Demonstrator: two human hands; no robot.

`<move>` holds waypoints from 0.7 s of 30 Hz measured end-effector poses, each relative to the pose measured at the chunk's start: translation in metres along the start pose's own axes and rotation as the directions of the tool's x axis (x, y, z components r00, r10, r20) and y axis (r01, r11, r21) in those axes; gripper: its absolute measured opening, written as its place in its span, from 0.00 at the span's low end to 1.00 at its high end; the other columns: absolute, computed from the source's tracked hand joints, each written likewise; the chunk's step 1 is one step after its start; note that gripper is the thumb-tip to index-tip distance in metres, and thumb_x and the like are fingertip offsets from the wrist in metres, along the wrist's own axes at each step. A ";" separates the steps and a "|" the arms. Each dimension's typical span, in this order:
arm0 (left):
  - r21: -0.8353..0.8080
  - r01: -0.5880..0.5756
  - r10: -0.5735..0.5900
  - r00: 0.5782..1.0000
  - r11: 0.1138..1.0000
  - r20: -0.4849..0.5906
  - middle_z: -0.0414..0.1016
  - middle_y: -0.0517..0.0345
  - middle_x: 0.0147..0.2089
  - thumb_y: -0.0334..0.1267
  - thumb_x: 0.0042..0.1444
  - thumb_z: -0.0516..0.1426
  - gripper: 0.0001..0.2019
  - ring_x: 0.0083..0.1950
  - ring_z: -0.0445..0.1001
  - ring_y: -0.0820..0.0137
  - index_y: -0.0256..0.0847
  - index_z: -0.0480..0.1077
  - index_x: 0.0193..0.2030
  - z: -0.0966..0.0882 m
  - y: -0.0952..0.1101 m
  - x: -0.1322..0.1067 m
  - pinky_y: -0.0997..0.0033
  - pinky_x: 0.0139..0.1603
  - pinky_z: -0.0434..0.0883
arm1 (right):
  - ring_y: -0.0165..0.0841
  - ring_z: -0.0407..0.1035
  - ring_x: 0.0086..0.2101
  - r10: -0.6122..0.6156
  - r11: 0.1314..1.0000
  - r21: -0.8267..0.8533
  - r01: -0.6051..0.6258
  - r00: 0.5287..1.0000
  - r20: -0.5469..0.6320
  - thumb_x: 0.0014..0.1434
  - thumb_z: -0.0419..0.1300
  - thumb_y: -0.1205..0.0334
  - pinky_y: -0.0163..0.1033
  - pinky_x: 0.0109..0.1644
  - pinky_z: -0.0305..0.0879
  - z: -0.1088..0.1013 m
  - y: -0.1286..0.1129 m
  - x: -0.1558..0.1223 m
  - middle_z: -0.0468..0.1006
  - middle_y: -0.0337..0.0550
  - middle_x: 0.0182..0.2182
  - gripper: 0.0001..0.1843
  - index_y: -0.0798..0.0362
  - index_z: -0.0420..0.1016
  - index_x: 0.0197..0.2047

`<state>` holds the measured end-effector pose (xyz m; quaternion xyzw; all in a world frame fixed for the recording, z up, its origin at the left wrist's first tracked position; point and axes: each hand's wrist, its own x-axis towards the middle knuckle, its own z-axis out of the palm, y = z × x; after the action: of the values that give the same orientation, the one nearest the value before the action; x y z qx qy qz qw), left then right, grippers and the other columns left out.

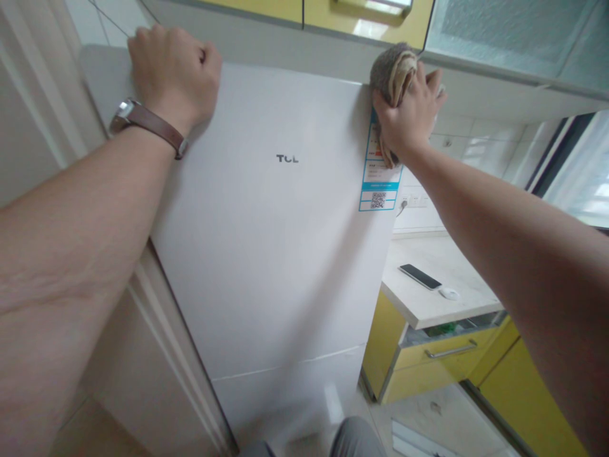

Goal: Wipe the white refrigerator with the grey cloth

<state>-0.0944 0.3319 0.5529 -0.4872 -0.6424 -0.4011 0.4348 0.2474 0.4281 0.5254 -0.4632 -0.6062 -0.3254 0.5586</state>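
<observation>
At the upper right of the white refrigerator (266,254), the right hand (410,120) clasps a bunched cloth (386,71); at its upper left, the left hand (174,73) is fisted. A pale countertop (415,299) stands right of the refrigerator.

In the upper middle of the frame hangs a glossy yellow cabinet (321,22); beside it, at upper right, a cabinet with frosted glass doors (504,38). Below are white wall tiles (476,149), a bright dark-framed window (587,168), a pale-topped table (409,299) and a light floor (412,407).

Smooth refrigerator (285,235), apparently fuzzy cloth (394,73)
</observation>
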 end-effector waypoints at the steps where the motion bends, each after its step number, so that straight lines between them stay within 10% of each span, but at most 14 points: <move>1: 0.014 -0.006 0.006 1.000 1.000 0.016 0.76 0.45 0.63 0.49 0.67 0.37 0.35 0.66 0.70 0.51 0.33 0.75 0.63 -0.002 0.000 -0.001 0.52 0.58 0.63 | 0.54 0.57 0.63 0.000 1.000 0.001 0.000 1.000 0.002 0.60 0.45 0.31 0.70 0.67 0.55 0.000 0.000 0.000 0.69 0.39 0.65 0.30 0.32 0.66 0.60; 21: -0.023 -0.017 0.017 1.000 1.000 0.002 0.76 0.41 0.62 0.47 0.67 0.38 0.34 0.67 0.70 0.48 0.29 0.75 0.62 -0.001 0.001 0.000 0.49 0.58 0.63 | 0.54 0.57 0.63 0.002 1.000 0.017 -0.002 1.000 0.003 0.60 0.45 0.31 0.72 0.68 0.53 -0.002 -0.001 -0.001 0.68 0.37 0.65 0.30 0.29 0.65 0.61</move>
<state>-0.0937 0.3313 0.5530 -0.4979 -0.6341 -0.4042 0.4320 0.2468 0.4259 0.5250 -0.4597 -0.6094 -0.3187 0.5619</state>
